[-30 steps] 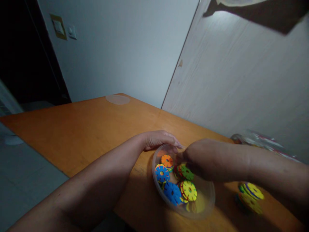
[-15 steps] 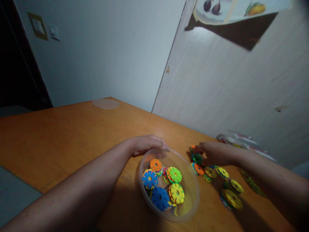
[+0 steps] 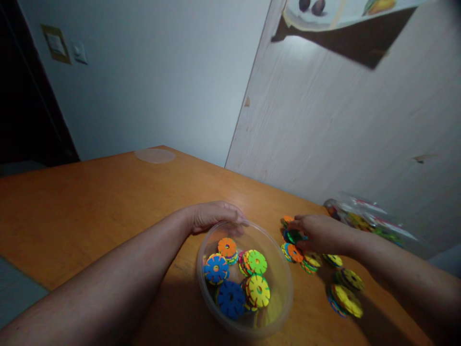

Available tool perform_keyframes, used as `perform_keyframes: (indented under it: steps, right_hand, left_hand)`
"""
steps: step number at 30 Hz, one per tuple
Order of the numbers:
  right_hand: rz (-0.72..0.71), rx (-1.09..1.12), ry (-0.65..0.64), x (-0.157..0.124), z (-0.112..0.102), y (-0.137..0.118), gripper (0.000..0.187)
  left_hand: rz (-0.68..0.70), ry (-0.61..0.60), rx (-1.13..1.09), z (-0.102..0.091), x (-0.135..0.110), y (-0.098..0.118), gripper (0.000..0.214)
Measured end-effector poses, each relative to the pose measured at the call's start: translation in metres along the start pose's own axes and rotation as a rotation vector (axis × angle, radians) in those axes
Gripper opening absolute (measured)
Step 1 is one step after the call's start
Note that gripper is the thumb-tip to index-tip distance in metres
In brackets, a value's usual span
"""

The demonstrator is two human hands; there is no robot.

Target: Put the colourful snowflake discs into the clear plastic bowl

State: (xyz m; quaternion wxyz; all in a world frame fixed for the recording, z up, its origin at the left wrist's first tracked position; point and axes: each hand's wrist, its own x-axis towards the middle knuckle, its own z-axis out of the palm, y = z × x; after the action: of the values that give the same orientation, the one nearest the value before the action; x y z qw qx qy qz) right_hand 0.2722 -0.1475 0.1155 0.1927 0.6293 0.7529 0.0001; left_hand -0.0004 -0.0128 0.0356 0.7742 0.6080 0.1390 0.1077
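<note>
A clear plastic bowl [image 3: 279, 293] stands on the orange wooden table [image 3: 90, 211] and holds several coloured toothed discs [image 3: 237, 276]. My left hand [image 3: 212, 216] curls over the bowl's far rim and steadies it. To the right, my right hand [image 3: 319, 233] lies knuckles up over a loose pile of discs [image 3: 324, 269] on the table. Its fingertips are closed around a dark green disc [image 3: 293, 235] at the pile's left end.
A crinkled clear plastic bag [image 3: 363, 221] with more discs lies at the back right against the pale wood-grain wall [image 3: 342, 125]. A round clear lid [image 3: 154, 155] rests at the table's far corner. The table's left edge drops to the floor.
One second ago my right hand was over the bowl; it has moved right onto the loose pile and closed on a green disc. My left hand has stayed on the rim.
</note>
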Motion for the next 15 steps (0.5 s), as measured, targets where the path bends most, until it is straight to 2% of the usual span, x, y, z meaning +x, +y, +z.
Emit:
perform_keyframes:
  steps: [4,9,11,13,15]
  right_hand:
    - [-0.024,0.051,-0.008,-0.005,-0.002,0.006,0.036]
    - [0.022,0.159,0.109,-0.016,-0.023,0.001,0.037]
    - [-0.032,0.195,0.189,-0.02,-0.037,-0.014,0.035]
    - [-0.149,0.222,0.253,-0.024,-0.05,-0.037,0.032]
    - [-0.283,0.257,0.253,-0.026,-0.058,-0.065,0.031]
  left_hand:
    - [0.002,-0.006,0.012,-0.001,0.0,0.0,0.027]
    - [0.003,-0.02,0.024,-0.002,0.001,-0.001,0.028]
    - [0.01,-0.023,0.022,-0.003,0.002,-0.002,0.028]
    - [0.009,-0.024,0.023,-0.002,0.002,-0.002,0.028]
    - [0.008,-0.017,0.026,-0.001,0.002,-0.001,0.028]
